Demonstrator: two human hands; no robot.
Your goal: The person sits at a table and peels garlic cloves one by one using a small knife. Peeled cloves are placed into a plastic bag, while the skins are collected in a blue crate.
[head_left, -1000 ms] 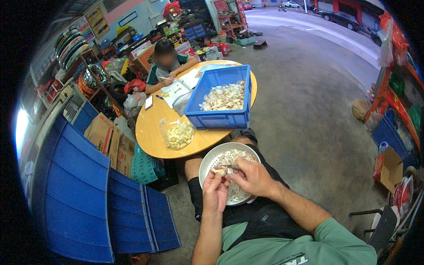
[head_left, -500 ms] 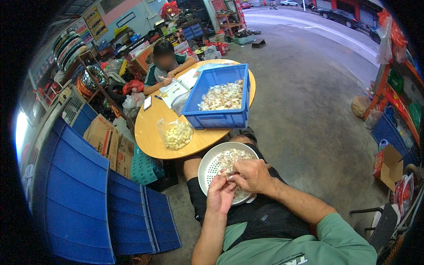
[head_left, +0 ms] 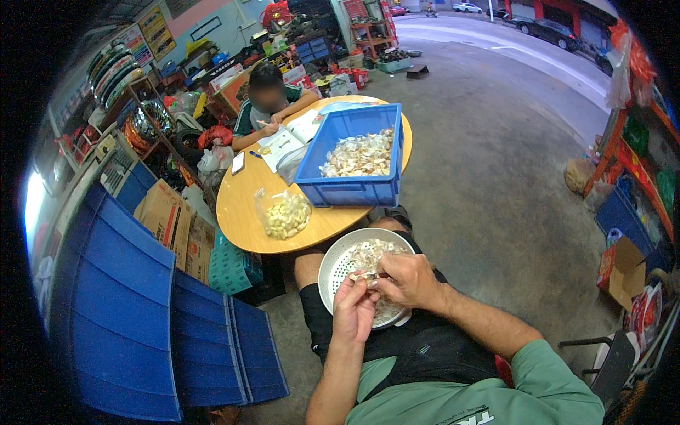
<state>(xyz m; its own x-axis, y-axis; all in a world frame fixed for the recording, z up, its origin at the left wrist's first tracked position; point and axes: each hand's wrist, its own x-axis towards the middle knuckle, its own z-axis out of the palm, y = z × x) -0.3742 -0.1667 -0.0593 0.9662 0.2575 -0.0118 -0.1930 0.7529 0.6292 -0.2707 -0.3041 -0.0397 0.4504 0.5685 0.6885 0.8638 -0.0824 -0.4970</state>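
My left hand [head_left: 353, 312] and my right hand [head_left: 408, 280] meet over a round perforated metal colander [head_left: 331, 273] on my lap. Between the thumb and fingertips of the left hand is a small whitish garlic clove [head_left: 362, 275]. My right fingers are closed and press against the same clove; whether they also hold a small tool is hidden. Papery garlic skins [head_left: 374, 249] lie in the colander. On the table, a blue plastic crate [head_left: 347, 194] holds many unpeeled cloves [head_left: 359, 155], and a clear bag [head_left: 286, 216] of pale peeled cloves lies beside it.
Across the wooden table [head_left: 237, 219] a person [head_left: 268, 106] writes in an open book [head_left: 283, 149], near a phone [head_left: 238, 163]. Blue panels [head_left: 120, 304] and cardboard boxes [head_left: 164, 216] stand at left. A chair [head_left: 613, 365] and an orange rack [head_left: 630, 166] are at right.
My fingers have shifted slightly around the clove, which shows a little more between the fingertips. The colander, crate and bag stay in place.
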